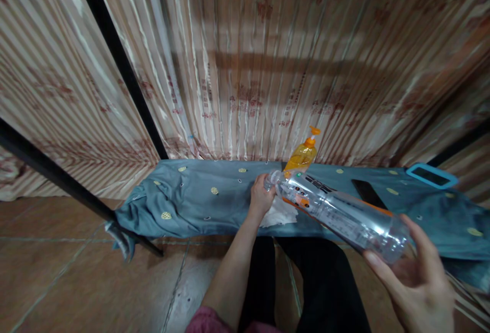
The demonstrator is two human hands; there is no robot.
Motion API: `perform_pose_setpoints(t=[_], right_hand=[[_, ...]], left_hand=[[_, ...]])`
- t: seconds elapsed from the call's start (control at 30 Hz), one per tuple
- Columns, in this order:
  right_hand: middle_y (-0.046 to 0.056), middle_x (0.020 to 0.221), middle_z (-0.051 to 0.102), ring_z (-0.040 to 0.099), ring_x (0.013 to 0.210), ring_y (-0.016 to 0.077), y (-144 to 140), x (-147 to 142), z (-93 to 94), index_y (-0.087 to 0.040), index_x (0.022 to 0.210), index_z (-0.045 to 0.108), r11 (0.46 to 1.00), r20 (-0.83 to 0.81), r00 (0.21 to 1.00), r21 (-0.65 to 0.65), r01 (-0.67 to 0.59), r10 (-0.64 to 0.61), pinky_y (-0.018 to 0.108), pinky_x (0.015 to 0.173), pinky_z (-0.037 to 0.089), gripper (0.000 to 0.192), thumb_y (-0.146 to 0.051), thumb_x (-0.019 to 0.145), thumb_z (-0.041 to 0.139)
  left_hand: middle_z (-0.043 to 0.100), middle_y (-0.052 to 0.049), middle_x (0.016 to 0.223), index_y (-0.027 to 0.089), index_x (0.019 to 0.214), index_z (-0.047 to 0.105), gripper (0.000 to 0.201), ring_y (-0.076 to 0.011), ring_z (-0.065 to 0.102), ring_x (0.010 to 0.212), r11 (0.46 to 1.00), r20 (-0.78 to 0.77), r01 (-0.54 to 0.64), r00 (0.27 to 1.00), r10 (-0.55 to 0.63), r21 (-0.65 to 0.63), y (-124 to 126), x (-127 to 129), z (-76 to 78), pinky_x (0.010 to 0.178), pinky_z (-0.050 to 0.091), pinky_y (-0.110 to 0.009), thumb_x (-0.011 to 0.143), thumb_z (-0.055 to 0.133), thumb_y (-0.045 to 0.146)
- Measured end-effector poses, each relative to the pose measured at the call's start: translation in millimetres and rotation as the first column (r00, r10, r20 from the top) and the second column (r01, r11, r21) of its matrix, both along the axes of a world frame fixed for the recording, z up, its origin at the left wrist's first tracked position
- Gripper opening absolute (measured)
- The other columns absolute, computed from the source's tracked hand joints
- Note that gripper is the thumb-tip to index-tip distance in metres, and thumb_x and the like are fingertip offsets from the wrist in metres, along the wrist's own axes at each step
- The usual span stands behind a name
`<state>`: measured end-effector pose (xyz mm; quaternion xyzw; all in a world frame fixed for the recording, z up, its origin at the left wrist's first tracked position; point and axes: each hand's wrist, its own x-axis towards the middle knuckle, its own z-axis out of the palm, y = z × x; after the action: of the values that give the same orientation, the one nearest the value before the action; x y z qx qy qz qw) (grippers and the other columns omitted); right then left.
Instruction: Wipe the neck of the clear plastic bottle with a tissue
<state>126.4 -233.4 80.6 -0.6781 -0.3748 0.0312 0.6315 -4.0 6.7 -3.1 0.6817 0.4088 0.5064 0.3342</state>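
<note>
A clear, empty plastic bottle with an orange label lies tilted in the air, neck pointing away from me. My right hand grips its base from below. At the neck and cap end, my left hand is closed around the bottle's top. A crumpled white tissue lies under my left hand on the blue-grey cloth. Just behind the bottle neck an orange pump bottle stands upright.
A black phone and a blue-framed device lie on the cloth to the right. Striped curtains hang behind. Black metal frame bars cross at the left. Brown tiled floor lies below, with my dark trousers at bottom.
</note>
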Motion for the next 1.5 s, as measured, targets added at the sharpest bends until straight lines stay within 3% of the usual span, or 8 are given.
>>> perform_pose_setpoints(t=[0.3,0.47,0.6,0.73,0.97,1.1,1.33,1.5], right_hand=[[0.011,0.147,0.053,0.059,0.125,0.0363,-3,8,-7.5,-0.025,0.153,0.041,1.0,-0.078,0.997,-0.028,-0.008,0.006,0.06,0.114,0.037,0.105,-0.053,0.061,0.085],[0.01,0.152,0.048,0.062,0.119,0.0364,-3,7,-4.1,-0.026,0.152,0.043,0.997,-0.043,0.999,-0.07,0.025,-0.028,0.058,0.107,0.046,0.105,-0.056,0.061,0.084],[0.011,0.15,0.051,0.064,0.116,0.0388,-2,8,-3.8,-0.025,0.153,0.042,0.997,-0.054,0.998,-0.073,0.036,-0.041,0.063,0.109,0.041,0.11,-0.061,0.058,0.083],[0.011,0.148,0.053,0.067,0.108,0.0366,-2,17,-13.8,-0.024,0.152,0.043,0.998,0.004,0.999,-0.053,0.035,-0.035,0.063,0.107,0.043,0.106,-0.061,0.061,0.082],[0.007,0.15,0.052,0.063,0.118,0.0376,0,29,-33.0,-0.026,0.152,0.044,1.0,0.065,0.998,-0.009,0.026,-0.026,0.061,0.111,0.041,0.103,-0.055,0.062,0.084],[0.008,0.144,0.058,0.066,0.114,0.0363,4,21,-24.9,-0.026,0.149,0.048,0.999,0.073,0.997,0.038,0.035,-0.037,0.055,0.102,0.053,0.103,-0.056,0.058,0.086],[0.01,0.131,0.066,0.068,0.11,0.0357,10,7,-5.7,-0.021,0.149,0.048,0.998,0.175,0.983,0.038,0.05,-0.056,0.057,0.099,0.055,0.1,-0.061,0.064,0.08],[0.009,0.132,0.064,0.065,0.112,0.037,8,6,-6.1,-0.023,0.149,0.049,0.998,0.159,0.985,0.022,0.057,-0.06,0.067,0.112,0.038,0.098,-0.059,0.064,0.081]], left_hand=[[0.071,-0.007,0.103,0.019,0.103,0.064,0.024,-0.0227,0.067,0.101,0.999,0.012,-0.013,1.0,0.013,-0.031,-2,2,1.4,0.094,0.052,-0.035,0.08,0.07,0.014],[0.071,-0.007,0.104,0.019,0.104,0.063,0.026,-0.023,0.067,0.101,0.999,-0.005,-0.021,1.0,0.021,-0.039,-3,1,3.0,0.095,0.052,-0.036,0.079,0.07,0.013],[0.071,-0.008,0.106,0.017,0.105,0.063,0.027,-0.024,0.067,0.103,0.998,-0.029,-0.005,1.0,0.003,-0.057,-3,-1,5.2,0.096,0.052,-0.037,0.08,0.07,0.014],[0.071,-0.008,0.107,0.018,0.106,0.063,0.027,-0.0237,0.067,0.103,0.999,-0.006,0.0,1.0,0.0,-0.046,-4,-2,4.6,0.096,0.052,-0.037,0.08,0.07,0.015],[0.071,-0.007,0.1,0.017,0.102,0.063,0.023,-0.0234,0.067,0.099,0.999,0.022,-0.014,1.0,0.015,-0.037,-4,0,0.9,0.093,0.052,-0.036,0.08,0.068,0.012],[0.071,-0.008,0.102,0.017,0.103,0.063,0.023,-0.0231,0.067,0.099,1.0,0.025,-0.004,1.0,0.004,-0.026,-4,0,1.0,0.092,0.052,-0.036,0.081,0.068,0.013],[0.07,-0.009,0.103,0.016,0.103,0.063,0.023,-0.0239,0.067,0.099,1.0,0.039,0.015,0.999,-0.014,-0.013,-5,-2,3.0,0.092,0.051,-0.036,0.081,0.067,0.011],[0.07,-0.009,0.102,0.016,0.102,0.064,0.025,-0.024,0.067,0.099,1.0,0.033,-0.001,0.999,0.001,-0.023,-5,-1,3.4,0.091,0.051,-0.036,0.079,0.068,0.009]])
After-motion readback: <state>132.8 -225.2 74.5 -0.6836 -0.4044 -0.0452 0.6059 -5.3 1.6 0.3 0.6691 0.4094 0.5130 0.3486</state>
